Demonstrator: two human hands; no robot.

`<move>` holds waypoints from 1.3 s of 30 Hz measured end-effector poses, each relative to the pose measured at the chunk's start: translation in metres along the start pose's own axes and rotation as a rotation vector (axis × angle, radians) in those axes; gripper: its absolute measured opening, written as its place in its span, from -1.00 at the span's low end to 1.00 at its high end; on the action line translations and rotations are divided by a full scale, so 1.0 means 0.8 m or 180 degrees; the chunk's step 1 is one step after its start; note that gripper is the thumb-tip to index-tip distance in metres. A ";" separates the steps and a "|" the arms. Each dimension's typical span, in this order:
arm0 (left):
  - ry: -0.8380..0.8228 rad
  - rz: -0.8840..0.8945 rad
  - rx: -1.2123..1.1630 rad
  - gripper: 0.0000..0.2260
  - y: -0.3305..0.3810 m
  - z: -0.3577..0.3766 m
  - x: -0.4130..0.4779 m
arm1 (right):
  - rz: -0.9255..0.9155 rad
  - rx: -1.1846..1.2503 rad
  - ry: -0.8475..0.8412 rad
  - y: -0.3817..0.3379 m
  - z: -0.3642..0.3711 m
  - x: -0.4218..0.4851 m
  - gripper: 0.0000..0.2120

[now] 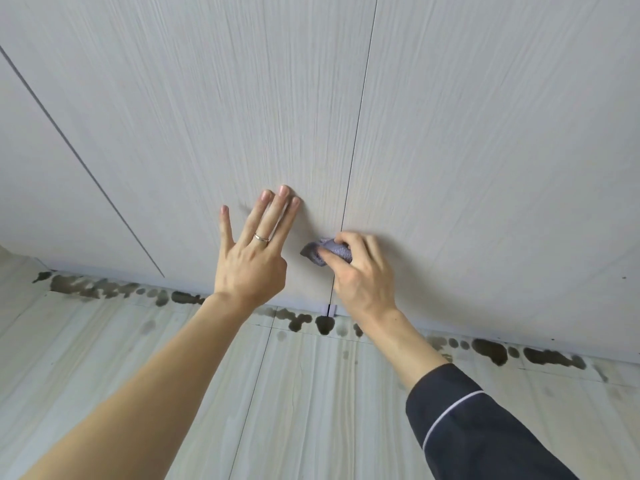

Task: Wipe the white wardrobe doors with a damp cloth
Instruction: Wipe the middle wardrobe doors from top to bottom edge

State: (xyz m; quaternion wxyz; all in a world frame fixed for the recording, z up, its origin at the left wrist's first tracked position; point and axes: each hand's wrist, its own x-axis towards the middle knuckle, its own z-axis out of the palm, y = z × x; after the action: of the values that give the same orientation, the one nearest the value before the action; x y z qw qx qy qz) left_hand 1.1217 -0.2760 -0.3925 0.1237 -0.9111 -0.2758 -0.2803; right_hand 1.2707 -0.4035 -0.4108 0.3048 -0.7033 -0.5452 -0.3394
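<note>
Wiping in progress: right hand [360, 268] grips a bunched purple cloth [323, 251] pressed to the wardrobe doors [214, 109] low down, right at the seam [356, 133] between two panels. Left hand [254, 251] is flat, fingers straight, bracing on the panel left of the seam. No wet streaks or dirt readable on the white surface, so coverage can't be judged; upper areas and the far-left door likely remain. Dark blotches on the floor [173, 375] along the base.
</note>
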 end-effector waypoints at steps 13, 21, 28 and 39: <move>0.0104 0.0303 -0.0040 -0.20 -0.025 0.030 0.004 | 0.3051 0.1048 -0.0312 -0.046 0.072 -0.123 -0.69; 0.0125 0.0376 0.0040 -0.13 -0.019 0.047 0.017 | 0.6231 0.2076 0.0646 0.003 0.100 -0.161 -0.81; 0.0315 0.0486 0.0133 0.02 -0.019 0.063 0.022 | 0.6815 0.3023 0.1822 0.091 0.074 -0.182 -0.76; 0.0154 0.0137 0.0010 -0.12 0.024 0.036 -0.003 | 0.7401 0.3657 0.1438 0.041 0.114 -0.172 -0.75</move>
State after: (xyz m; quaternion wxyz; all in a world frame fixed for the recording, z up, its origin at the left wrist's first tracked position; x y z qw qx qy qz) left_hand 1.1437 -0.2821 -0.4184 0.1377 -0.9096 -0.2536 -0.2991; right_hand 1.2916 -0.4152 -0.5775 0.7545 -0.4580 0.3712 0.2885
